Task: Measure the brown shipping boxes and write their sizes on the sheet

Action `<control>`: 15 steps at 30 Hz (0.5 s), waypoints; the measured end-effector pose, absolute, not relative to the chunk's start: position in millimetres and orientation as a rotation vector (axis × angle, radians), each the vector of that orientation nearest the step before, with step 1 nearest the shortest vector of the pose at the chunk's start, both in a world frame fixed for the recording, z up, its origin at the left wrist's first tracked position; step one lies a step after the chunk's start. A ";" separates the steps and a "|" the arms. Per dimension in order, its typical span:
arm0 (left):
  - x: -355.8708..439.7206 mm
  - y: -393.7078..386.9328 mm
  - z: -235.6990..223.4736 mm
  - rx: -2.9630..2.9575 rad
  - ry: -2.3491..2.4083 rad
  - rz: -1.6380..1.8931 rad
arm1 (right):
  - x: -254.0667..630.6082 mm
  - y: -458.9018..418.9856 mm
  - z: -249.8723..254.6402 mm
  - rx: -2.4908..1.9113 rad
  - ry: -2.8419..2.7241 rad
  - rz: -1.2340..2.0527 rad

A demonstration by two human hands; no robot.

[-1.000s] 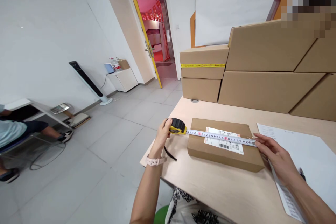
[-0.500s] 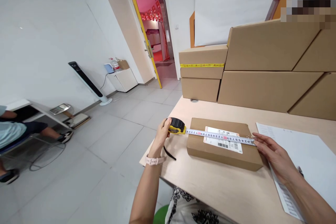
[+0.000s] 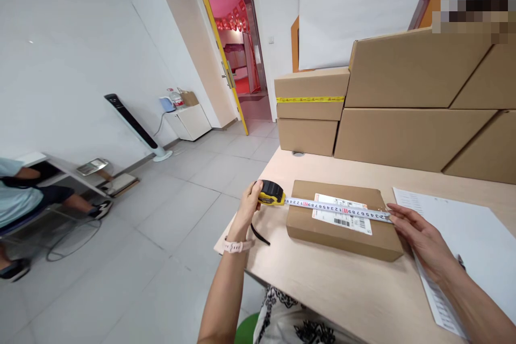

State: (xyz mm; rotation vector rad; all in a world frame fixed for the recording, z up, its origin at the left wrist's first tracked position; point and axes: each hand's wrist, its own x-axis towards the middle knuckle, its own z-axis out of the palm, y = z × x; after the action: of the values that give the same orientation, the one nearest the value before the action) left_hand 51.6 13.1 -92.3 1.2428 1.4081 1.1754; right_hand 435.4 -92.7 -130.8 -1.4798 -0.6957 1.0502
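The left hand point(image 3: 248, 207) has its fingers wrapped about the case point(image 3: 271, 193) of a tape measure, just off the left end of a cardboard box point(image 3: 342, 244), a black strap point(image 3: 260, 234) trailing by the wrist. The blade point(image 3: 336, 208) stretches across the top of the box, over its white label point(image 3: 342, 222), to the right hand point(image 3: 423, 236), whose fingers pinch its tip at the box's right edge. The box lies flat on the bench point(image 3: 306, 285), with paper point(image 3: 479, 231) and a pen point(image 3: 461, 262) to its right and stacked cartons point(image 3: 415, 137) behind.
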 end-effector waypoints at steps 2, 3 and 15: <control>52.6 12.6 -91.3 1.250 1.396 1.191 | 434.7 -92.2 -130.2 -1.480 -0.695 1.053; 53.6 11.6 -90.1 1.256 1.386 1.204 | 434.2 -92.0 -129.8 -1.482 -0.699 1.049; 53.8 -90.4 -59.9 1.251 1.061 1.181 | 437.8 -127.2 -58.3 -1.643 -1.044 0.427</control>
State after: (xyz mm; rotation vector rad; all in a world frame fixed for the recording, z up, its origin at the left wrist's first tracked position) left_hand 53.8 -90.4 -59.9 1.2506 1.0613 1.1807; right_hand 437.8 -127.2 -58.3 -1.6426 -1.0445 0.4267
